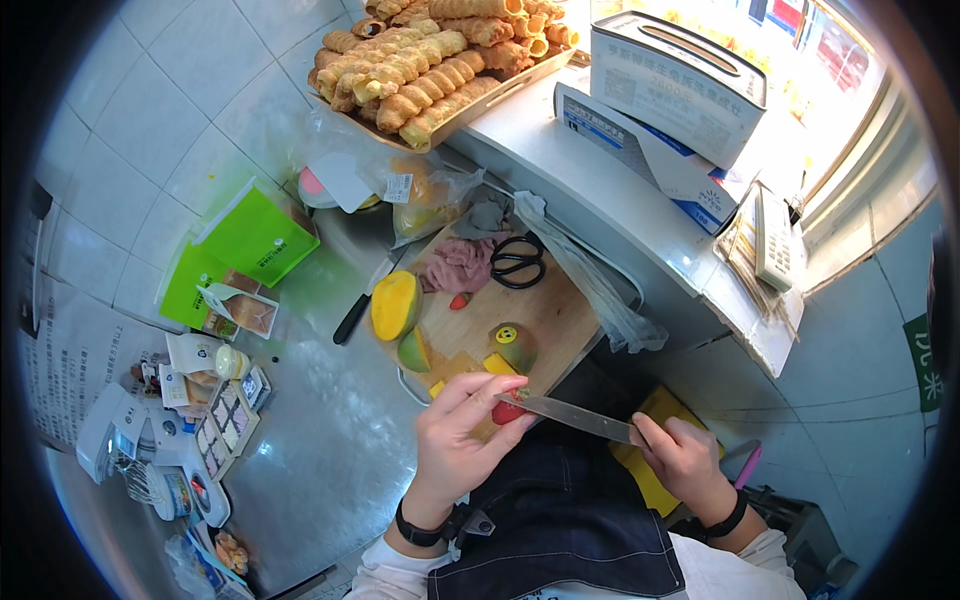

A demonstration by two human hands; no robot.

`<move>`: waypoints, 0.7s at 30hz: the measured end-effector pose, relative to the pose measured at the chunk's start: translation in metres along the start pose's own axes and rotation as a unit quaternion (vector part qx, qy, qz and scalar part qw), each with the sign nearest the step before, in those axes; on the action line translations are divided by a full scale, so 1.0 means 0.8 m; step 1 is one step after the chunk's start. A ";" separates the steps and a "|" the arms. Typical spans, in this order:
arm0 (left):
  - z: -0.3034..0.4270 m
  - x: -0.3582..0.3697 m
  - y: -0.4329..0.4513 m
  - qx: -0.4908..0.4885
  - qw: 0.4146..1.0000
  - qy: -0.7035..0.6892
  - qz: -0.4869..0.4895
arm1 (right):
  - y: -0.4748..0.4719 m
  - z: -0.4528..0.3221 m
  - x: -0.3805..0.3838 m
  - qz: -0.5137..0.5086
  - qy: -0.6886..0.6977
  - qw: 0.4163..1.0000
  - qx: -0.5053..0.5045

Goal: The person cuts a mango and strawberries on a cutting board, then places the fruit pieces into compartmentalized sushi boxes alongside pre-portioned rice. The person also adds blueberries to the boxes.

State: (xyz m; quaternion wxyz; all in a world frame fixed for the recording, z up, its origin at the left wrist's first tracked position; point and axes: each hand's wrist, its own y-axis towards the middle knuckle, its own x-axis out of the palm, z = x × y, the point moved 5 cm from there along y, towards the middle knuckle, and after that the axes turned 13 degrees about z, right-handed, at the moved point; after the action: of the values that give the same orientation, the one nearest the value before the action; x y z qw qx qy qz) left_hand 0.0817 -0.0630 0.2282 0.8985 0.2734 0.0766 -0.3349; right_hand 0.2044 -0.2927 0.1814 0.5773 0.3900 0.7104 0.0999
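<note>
My left hand (466, 431) pinches a red strawberry (507, 411) between thumb and fingers above the near edge of a wooden cutting board (559, 300). In my right hand (684, 457) is a knife, and its blade (581, 418) reaches left to the strawberry's top, near the green leaves. A mango (516, 346) with a yellow sticker lies just beyond, beside yellow mango pieces (498, 364). Toward the left of the board are a cut mango half (396, 304) and a smaller mango piece (414, 351). A small red strawberry piece (460, 301) rests near a crumpled pink cloth (461, 264).
Black-handled scissors (517, 262) and a second knife with a black handle (351, 319) lie around the board. A tray of pastry horns (431, 82) sits on the raised ledge (517, 124), near a glove box (637, 157). Green bags (255, 232) stand on the metal counter (322, 435).
</note>
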 end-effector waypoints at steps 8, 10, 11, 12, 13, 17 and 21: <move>-0.025 0.004 -0.005 -0.129 0.980 -0.147 -0.036 | 0.000 -0.001 0.009 -0.016 0.008 1.000 0.004; -0.028 0.003 -0.006 -0.113 0.984 -0.132 -0.043 | -0.003 -0.001 0.012 -0.029 0.012 0.999 0.008; -0.029 0.003 -0.006 -0.107 0.984 -0.133 -0.045 | -0.005 0.000 0.013 -0.029 0.016 0.999 0.009; -0.030 0.003 -0.006 -0.106 0.984 -0.129 -0.057 | -0.006 0.000 0.014 -0.031 0.019 0.999 0.010; -0.032 0.003 -0.007 -0.107 0.984 -0.129 -0.066 | -0.008 0.000 0.015 -0.038 0.020 0.999 0.012; -0.034 0.007 -0.008 -0.106 0.974 -0.174 -0.096 | -0.012 0.001 0.018 -0.031 0.021 0.999 0.021; -0.049 0.031 -0.016 -0.205 0.920 -0.323 -0.090 | -0.017 0.009 0.023 -0.026 -0.010 0.999 0.047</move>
State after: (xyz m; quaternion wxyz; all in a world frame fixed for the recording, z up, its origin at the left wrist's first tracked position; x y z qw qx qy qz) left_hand 0.0940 -0.0637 0.1815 0.8767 -0.0476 -0.1262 -0.4617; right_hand 0.2043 -0.2921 0.1576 0.5683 0.3989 0.7181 0.0476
